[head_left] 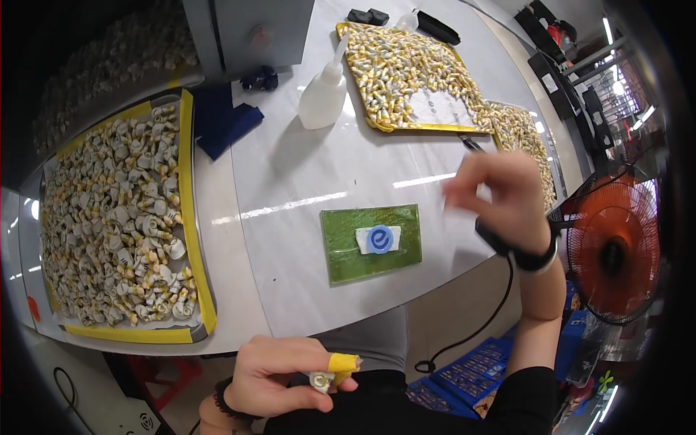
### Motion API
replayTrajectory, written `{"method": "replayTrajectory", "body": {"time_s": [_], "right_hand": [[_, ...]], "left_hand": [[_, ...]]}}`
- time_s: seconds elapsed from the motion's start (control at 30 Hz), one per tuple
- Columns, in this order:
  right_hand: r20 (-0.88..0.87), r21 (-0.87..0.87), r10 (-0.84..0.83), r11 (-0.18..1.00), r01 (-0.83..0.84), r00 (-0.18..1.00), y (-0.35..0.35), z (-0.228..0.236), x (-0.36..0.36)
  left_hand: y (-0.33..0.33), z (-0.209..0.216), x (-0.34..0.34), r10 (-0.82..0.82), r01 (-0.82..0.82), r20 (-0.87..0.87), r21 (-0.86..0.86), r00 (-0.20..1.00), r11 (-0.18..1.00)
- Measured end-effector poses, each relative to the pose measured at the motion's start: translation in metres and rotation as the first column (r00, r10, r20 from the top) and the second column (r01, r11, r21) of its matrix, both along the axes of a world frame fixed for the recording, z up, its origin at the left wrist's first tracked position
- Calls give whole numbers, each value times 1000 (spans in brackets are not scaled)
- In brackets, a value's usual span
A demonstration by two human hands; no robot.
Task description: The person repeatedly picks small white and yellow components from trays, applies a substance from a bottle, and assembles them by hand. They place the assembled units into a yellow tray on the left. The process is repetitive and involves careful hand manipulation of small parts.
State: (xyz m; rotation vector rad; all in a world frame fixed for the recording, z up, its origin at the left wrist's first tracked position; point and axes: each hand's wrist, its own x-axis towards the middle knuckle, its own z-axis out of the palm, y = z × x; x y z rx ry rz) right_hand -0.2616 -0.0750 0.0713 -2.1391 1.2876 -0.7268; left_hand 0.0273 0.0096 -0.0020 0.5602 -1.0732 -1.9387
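Tabletop (pixel 290 283) in glossy white carries a wide yellow-edged tray (pixel 196 232) of curled cream-and-yellow pieces at left and a smaller yellow-edged tray (pixel 428 129) of capsule-like pieces at upper right. The right hand (pixel 507 199) hangs with fingers curled, blurred; whether it pinches anything, I cannot tell. The left hand (pixel 279 373), one finger wrapped in yellow, is closed. Between them, farther up, lies a green rectangular slab (pixel 344 254); a translucent white plastic bottle (pixel 323 100) stands beyond. A round blue disc (pixel 380 239) sits on the slab. One small cream-coloured curled piece (pixel 320 380) is in the left hand's grip.
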Motion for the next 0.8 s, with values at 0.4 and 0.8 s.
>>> {"method": "replayTrajectory", "body": {"time_s": [0.4,0.8], "right_hand": [[-328,-260,148,935,-240,933,21,-19,32],[-423,-205,168,939,-275,890,18,-25,39]], "left_hand": [[3,1,-1,73,-72,-15,62,997,995],[3,-7,-4,85,-75,-97,102,992,992]]}}
